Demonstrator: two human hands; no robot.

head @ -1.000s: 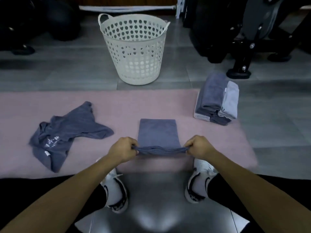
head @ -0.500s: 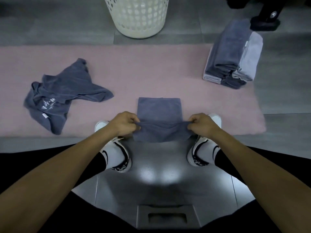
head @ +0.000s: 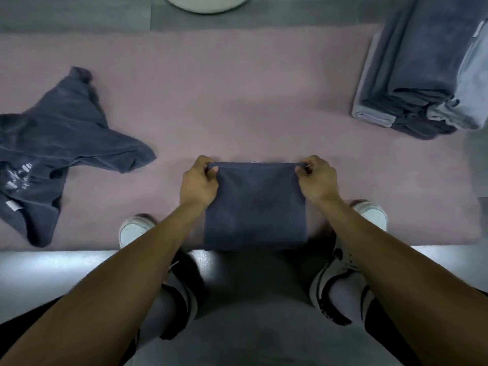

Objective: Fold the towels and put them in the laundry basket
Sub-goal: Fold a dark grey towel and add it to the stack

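Note:
A dark grey folded towel [head: 254, 207] lies on the near edge of the pink mat [head: 237, 88]. My left hand [head: 198, 182] pinches its far left corner and my right hand [head: 318, 178] pinches its far right corner. A crumpled dark grey towel [head: 60, 143] with a white print lies on the mat at the left. A stack of folded grey towels [head: 422, 64] sits at the mat's right end. Only the white bottom rim of the laundry basket [head: 208, 3] shows at the top edge.
My two white and black shoes [head: 133, 231] [head: 340, 281] stand at the mat's near edge, on either side of the folded towel. Grey floor [head: 250, 326] lies below and beyond the mat.
Both hands carried the towel's near edge forward over itself to its far edge, so the towel is now folded shorter. The view tilted down and the basket slid almost out of frame.

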